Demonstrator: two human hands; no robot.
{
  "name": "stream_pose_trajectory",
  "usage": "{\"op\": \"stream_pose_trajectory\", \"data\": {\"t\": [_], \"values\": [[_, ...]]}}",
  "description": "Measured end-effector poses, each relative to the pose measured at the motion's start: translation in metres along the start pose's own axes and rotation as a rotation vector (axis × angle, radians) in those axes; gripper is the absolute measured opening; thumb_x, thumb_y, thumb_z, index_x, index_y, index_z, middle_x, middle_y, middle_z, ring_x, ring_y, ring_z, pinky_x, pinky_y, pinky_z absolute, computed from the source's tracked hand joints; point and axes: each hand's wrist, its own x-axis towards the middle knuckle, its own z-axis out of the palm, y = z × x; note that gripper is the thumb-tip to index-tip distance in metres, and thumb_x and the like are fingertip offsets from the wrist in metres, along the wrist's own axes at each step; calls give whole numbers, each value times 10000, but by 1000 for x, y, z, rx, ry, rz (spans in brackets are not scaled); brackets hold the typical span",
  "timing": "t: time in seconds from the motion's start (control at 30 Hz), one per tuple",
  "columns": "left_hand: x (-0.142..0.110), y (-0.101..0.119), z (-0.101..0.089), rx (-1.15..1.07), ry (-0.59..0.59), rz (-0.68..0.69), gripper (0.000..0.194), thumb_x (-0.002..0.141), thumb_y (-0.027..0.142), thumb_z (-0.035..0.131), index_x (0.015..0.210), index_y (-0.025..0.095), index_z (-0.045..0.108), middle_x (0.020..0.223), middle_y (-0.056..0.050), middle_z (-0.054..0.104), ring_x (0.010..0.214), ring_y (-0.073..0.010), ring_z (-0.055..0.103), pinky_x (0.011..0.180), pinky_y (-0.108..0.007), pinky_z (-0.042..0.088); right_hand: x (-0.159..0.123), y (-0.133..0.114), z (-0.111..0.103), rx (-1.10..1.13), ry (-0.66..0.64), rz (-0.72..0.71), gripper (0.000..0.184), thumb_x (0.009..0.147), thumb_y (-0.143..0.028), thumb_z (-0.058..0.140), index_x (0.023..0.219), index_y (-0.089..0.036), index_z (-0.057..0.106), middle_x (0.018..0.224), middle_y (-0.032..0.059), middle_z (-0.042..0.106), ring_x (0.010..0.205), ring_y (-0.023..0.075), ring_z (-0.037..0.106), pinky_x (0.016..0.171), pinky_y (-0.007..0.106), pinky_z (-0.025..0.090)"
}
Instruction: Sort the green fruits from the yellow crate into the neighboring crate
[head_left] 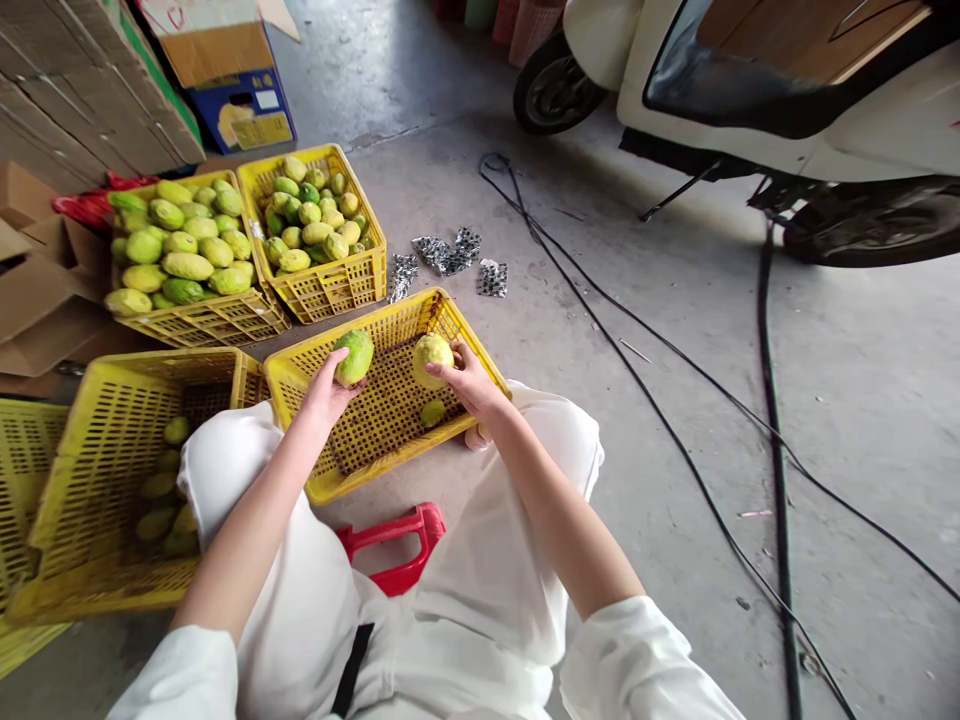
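Observation:
My left hand (330,390) is closed around a green lemon (354,357), held above the left part of a yellow plastic crate (345,485). In my right hand (472,377) is a yellower lemon (432,360), gripped from its right side over the same crate. One more lemon (432,413) lies on the perforated floor of that crate, just below my right hand. The crate rests on the ground in front of my knees.
Two full lemon crates (322,285) stand beyond, and another crate (97,480) with several lemons is left of my knee. A red stool (429,530) shows between my legs. Black cables (637,350) cross the floor at right, near a parked scooter (712,150). Foil scraps (450,252) lie ahead.

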Motion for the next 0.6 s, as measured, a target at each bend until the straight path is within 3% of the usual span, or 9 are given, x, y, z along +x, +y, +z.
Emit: {"op": "stream_pose_trajectory", "data": {"t": [0.17,0.43,0.6], "values": [[3,-2,-2,-27,2,29,210,775,176,801,946,216,687,983,-68,756,967,-226,711,794,-315,607,0,-2,0,2,-16,32,635,482,-372,1006,989,-280,636,941,-17,722,890,196,663,770,319,548],[9,-8,-7,20,-102,108,264,653,152,861,864,198,709,954,-78,787,1126,-293,741,948,-365,605,2,0,4,0,49,42,709,419,-426,1004,992,-250,625,925,-10,727,886,203,683,878,362,564],[11,-10,-9,14,-108,122,320,593,183,881,852,198,694,924,-72,778,1104,-295,733,914,-357,593,-2,-5,2,34,34,28,660,470,-429,1002,977,-251,617,973,-2,730,929,211,695,903,360,578]]}}
